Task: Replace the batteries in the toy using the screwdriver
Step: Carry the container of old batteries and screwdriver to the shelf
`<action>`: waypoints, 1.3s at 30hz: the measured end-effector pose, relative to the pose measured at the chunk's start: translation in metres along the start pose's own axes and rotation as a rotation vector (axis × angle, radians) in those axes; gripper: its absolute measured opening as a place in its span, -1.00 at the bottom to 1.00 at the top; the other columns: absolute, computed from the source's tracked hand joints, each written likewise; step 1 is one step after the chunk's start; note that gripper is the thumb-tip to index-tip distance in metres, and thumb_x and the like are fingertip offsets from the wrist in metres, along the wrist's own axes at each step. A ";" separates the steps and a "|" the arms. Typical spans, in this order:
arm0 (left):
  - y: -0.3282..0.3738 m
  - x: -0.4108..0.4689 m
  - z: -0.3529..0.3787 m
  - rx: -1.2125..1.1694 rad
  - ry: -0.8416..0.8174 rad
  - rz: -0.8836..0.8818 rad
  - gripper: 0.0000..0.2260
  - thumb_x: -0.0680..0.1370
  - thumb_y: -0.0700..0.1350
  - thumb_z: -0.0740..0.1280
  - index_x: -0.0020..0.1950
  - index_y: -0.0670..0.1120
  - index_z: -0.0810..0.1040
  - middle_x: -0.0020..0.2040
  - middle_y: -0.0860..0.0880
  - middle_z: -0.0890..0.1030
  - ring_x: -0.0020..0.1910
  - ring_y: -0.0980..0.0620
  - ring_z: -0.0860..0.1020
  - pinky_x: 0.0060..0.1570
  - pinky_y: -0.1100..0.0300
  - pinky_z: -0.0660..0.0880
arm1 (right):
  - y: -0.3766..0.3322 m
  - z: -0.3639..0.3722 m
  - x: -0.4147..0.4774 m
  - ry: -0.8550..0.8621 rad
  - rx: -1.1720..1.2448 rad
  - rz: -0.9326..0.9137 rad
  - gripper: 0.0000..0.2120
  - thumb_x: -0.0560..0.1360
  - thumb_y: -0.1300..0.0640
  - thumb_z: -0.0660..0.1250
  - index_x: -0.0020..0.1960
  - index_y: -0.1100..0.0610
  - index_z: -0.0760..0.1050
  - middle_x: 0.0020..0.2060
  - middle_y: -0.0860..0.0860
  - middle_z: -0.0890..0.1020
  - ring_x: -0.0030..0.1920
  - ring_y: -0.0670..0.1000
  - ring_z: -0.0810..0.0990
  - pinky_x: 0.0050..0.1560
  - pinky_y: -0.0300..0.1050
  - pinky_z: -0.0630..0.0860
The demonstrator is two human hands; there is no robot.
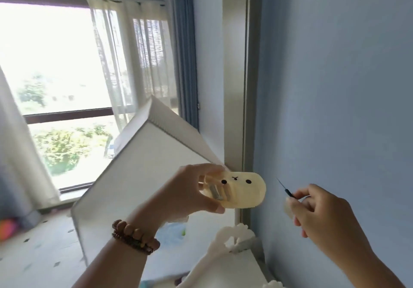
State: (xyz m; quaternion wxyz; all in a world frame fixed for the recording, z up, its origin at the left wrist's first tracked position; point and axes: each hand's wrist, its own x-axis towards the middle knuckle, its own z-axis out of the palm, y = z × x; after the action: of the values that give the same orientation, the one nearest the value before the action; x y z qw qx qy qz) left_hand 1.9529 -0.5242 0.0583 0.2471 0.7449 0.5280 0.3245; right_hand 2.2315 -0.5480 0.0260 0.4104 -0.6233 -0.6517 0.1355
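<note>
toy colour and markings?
Pale translucent yellow toy with black dot eyes and mouth, seen in the head view.

Pale yellow toy (245,190) (black dot eyes), brown beaded bracelet (134,236), blue wall (335,86).

We saw that the toy (243,190) was smooth, translucent pale-yellow plastic with a soft sheen, and through its shell showed two dull metallic batteries (218,192). The screwdriver (285,188) had a thin dark metal shaft, and the bracelet (134,237) looked like matt brown wooden beads. The curtain (185,53) was matt blue cloth beside sheer white fabric (125,64).
</note>
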 end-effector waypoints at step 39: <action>-0.391 -0.444 -0.481 0.185 0.442 -0.535 -0.22 0.17 -0.06 0.67 0.35 0.14 0.47 0.14 0.19 0.63 0.10 0.26 0.61 0.12 0.30 0.55 | -0.526 0.553 -0.166 -0.532 0.243 -0.480 -0.95 0.55 0.06 0.42 -0.05 0.03 0.59 -0.46 -0.05 0.67 -0.58 -0.12 0.63 -0.31 -0.07 0.68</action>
State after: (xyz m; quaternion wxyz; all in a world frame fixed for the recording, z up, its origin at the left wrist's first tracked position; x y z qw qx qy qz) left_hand 1.2470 -0.8074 0.0027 0.1348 0.5116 0.7720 0.3523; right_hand 1.4548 -0.6137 -0.0192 0.3179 -0.3426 -0.8422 0.2689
